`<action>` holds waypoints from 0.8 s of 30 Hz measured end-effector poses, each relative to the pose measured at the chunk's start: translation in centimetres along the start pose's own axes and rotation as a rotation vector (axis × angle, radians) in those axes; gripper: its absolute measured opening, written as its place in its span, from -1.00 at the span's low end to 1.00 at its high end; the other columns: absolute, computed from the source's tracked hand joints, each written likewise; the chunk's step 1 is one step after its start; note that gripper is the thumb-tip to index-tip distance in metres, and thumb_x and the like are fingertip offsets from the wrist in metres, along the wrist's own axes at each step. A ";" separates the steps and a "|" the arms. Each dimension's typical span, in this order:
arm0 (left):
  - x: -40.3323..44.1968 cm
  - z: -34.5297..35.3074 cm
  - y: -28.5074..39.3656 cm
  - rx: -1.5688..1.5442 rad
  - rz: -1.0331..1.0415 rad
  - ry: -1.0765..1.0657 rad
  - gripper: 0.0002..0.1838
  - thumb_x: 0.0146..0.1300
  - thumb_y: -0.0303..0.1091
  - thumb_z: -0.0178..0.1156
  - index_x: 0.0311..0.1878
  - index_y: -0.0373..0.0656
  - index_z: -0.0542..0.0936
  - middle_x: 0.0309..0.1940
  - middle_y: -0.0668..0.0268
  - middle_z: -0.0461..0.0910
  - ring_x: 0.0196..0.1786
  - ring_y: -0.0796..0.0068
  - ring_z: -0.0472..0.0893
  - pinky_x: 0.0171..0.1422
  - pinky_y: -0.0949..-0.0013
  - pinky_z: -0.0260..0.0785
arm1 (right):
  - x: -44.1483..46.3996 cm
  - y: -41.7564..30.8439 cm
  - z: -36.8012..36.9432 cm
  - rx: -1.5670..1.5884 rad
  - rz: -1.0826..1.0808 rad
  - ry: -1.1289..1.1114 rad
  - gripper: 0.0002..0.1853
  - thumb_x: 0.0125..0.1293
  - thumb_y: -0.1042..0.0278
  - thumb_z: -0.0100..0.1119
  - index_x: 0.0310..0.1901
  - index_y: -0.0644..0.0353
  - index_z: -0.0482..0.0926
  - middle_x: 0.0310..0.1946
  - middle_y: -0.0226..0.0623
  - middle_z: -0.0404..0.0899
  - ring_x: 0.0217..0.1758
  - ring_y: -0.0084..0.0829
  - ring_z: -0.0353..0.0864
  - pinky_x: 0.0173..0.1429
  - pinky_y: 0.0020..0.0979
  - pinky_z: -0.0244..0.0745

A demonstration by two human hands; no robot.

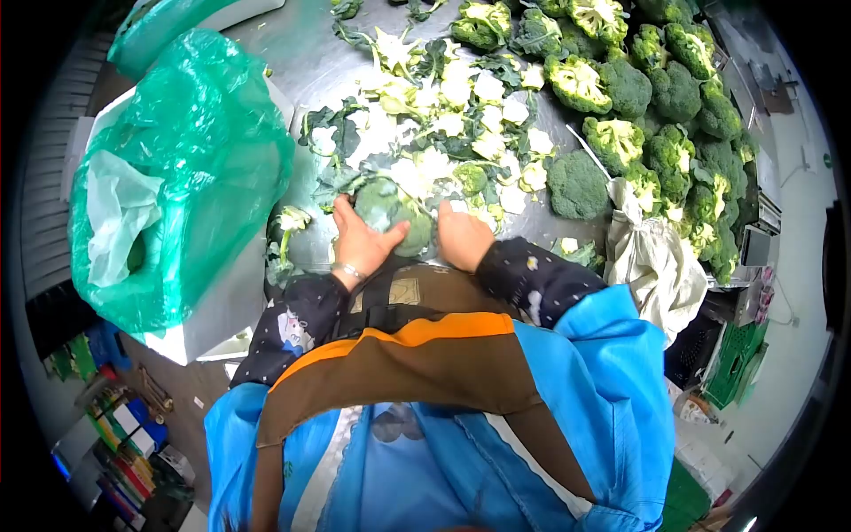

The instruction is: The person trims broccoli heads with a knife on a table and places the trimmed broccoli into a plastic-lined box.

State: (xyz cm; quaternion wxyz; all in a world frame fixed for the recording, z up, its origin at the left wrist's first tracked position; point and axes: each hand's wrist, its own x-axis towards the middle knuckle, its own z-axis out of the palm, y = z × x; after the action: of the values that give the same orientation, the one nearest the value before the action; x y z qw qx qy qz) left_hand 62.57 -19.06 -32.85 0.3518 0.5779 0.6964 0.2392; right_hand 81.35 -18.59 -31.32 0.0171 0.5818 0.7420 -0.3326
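Observation:
A green broccoli head is at the near edge of the metal table, right in front of me. My left hand grips it from the left, thumb across its near side and fingers behind. Just right of the broccoli, my right hand is closed like a fist. Whatever it holds is hidden; a pale blur shows at its far side. Beyond both hands lie many cut stem pieces and leaves. A whole broccoli head rests to the right of my right hand.
Many broccoli heads are piled along the right side of the metal table. A white box lined with a green plastic bag stands at left. A pale cloth hangs at the right edge. A green crate is farther right.

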 end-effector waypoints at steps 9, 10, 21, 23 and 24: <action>-1.0 0.6 0.0 -0.097 -0.025 -0.010 -0.06 -0.16 -0.06 0.51 0.12 -0.29 0.11 0.07 -0.11 0.25 0.10 0.01 0.38 0.18 0.13 0.30 | -0.3 1.9 2.5 -0.015 0.150 -0.020 -0.75 0.15 0.50 -0.02 -0.13 0.41 0.35 -0.36 0.15 0.60 -0.23 0.08 0.64 -0.16 -0.02 0.51; -1.1 0.5 -0.8 -0.101 0.002 -0.010 -0.06 -0.15 -0.06 0.51 0.12 -0.29 0.11 0.07 -0.10 0.25 0.09 0.03 0.39 0.16 0.13 0.31 | -0.3 1.7 2.4 -0.045 0.146 0.002 -0.75 0.14 0.50 0.01 -0.14 0.40 0.36 -0.37 0.14 0.61 -0.24 0.08 0.64 -0.15 -0.04 0.52; -2.0 -5.5 4.0 -0.553 -0.557 -0.274 0.01 0.00 -0.26 0.43 0.35 -0.05 -0.12 0.07 -0.02 0.36 0.06 0.26 0.49 -0.12 0.20 0.54 | -1.3 3.1 2.0 0.478 0.129 0.118 -0.62 0.08 0.39 0.09 -0.07 0.41 0.40 -0.30 0.23 0.57 -0.16 0.14 0.57 0.00 -0.14 0.45; -0.6 -5.8 1.7 -0.769 -0.528 -0.318 -0.11 0.04 -0.42 0.30 0.37 0.02 -0.02 0.03 0.05 0.41 0.05 0.25 0.52 -0.28 0.18 0.55 | -1.0 4.2 2.3 0.486 0.108 0.270 -0.63 0.06 0.39 0.13 -0.10 0.41 0.44 -0.30 0.19 0.58 -0.17 0.09 0.59 0.00 -0.16 0.46; -0.9 -6.6 1.5 -0.905 -0.549 -0.302 -0.15 0.02 -0.51 0.22 0.37 0.02 0.03 0.04 0.05 0.42 0.05 0.22 0.53 -0.30 0.19 0.56 | -1.0 5.3 2.3 0.469 0.119 0.313 -0.66 0.07 0.39 0.13 -0.12 0.39 0.47 -0.32 0.15 0.59 -0.20 0.03 0.61 -0.03 -0.18 0.47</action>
State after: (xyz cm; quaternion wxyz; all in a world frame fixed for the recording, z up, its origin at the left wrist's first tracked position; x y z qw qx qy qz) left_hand 58.55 -19.12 -27.31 0.7108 0.1940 0.5910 0.3284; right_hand 85.48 -20.10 -35.17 -0.2132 0.6566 0.6032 -0.3995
